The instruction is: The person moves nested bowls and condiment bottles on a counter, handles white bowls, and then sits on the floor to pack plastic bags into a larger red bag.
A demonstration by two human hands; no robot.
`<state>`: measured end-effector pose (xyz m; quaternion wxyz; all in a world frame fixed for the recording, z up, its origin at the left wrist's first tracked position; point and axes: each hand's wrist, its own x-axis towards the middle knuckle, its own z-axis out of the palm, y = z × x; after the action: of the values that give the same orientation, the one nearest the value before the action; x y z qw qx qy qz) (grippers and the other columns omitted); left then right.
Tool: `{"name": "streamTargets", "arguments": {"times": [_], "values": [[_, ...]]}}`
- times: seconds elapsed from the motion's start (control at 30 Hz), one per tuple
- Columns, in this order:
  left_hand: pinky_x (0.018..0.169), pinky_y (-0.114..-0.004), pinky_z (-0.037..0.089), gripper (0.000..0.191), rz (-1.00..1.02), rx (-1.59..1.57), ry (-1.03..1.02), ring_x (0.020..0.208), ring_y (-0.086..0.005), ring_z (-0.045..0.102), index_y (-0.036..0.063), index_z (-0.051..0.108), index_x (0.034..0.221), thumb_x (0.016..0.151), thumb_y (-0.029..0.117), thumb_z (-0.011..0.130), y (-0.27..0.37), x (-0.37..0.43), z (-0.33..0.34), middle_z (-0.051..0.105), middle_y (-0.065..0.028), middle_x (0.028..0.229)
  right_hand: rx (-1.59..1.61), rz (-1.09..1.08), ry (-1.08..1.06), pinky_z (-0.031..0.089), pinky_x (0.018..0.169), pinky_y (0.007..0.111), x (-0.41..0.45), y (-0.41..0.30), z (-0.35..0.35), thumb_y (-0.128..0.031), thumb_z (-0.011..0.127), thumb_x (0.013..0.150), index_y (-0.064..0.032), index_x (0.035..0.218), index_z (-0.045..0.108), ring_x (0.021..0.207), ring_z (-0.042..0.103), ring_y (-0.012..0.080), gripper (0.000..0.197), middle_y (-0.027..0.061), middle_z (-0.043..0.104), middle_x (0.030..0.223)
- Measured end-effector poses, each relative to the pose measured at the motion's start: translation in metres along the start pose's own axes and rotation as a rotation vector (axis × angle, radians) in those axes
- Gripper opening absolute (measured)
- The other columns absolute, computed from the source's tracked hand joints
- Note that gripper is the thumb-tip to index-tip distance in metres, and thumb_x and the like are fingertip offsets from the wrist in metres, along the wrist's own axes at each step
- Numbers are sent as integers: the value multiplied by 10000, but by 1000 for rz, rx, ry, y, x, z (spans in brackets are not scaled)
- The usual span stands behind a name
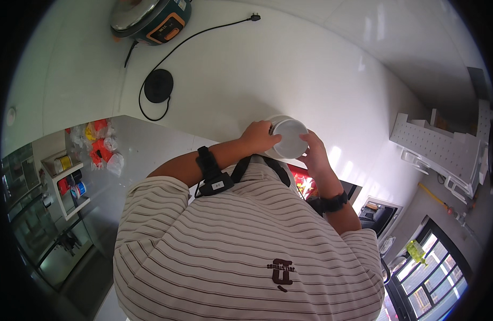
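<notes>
Near the front edge of the white countertop, a white round container is between my two hands. Its pale top faces up toward me, though I cannot tell whether that is a lid or the inside. My left hand grips its left side, thumb on the rim. From the right, my right hand holds the other side, its thumb also at the rim. Fingers on the far side are partly hidden. Farther left lies a black round power base with its black cord ending in a plug.
A dark green electric cooker with an orange panel stands at the far left. On the right hangs a white perforated rack. Plastic bags and a small shelf are left of me. A barred window is at lower right.
</notes>
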<state>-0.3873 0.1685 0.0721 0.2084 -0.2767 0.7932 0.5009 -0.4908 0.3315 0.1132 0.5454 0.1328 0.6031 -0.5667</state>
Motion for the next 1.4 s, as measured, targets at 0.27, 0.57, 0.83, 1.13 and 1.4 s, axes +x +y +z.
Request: {"name": "streamTargets", "arguments": {"times": [0.27, 0.57, 0.83, 1.13, 1.4], "values": [[714, -318, 503, 440, -164, -241, 19, 787, -205, 643, -65, 593, 1079, 786, 262, 600, -8, -4, 14, 661, -151, 897, -18, -25, -30, 457, 873, 380, 6, 8, 2, -256, 572, 811, -5, 1265, 441, 1068, 516, 220, 535, 120, 521, 1139], [803, -304, 452, 470, -473, -902, -100, 955, -188, 572, 52, 523, 1166, 840, 387, 468, -4, 7, 39, 589, -95, 1036, -124, -111, 29, 413, 886, 325, 33, 31, 12, -227, 580, 807, -12, 1291, 434, 1058, 514, 210, 549, 132, 528, 1158], [880, -365, 434, 511, -595, -1188, -179, 1076, -215, 537, 114, 505, 1188, 858, 481, 369, 28, 0, 11, 566, -90, 1150, -184, -62, 10, 413, 915, 316, 35, 23, 13, -257, 622, 784, 29, 1356, 325, 1104, 502, 237, 705, 169, 505, 1213], [602, -341, 487, 292, -396, -362, 79, 734, -210, 623, -2, 604, 1052, 832, 168, 514, -14, -11, 36, 646, -133, 887, -671, -228, 173, 445, 864, 368, 62, 82, 7, -322, 589, 813, -13, 1113, 499, 1016, 541, 251, 440, 152, 538, 1111], [636, -403, 572, 271, -341, -306, 50, 827, -308, 641, -82, 577, 1014, 768, 28, 560, -38, 22, 10, 614, -164, 953, -580, -205, 354, 464, 882, 425, 54, 54, 37, -297, 556, 747, 107, 1038, 549, 1018, 574, 383, 498, 287, 582, 1067]]}}
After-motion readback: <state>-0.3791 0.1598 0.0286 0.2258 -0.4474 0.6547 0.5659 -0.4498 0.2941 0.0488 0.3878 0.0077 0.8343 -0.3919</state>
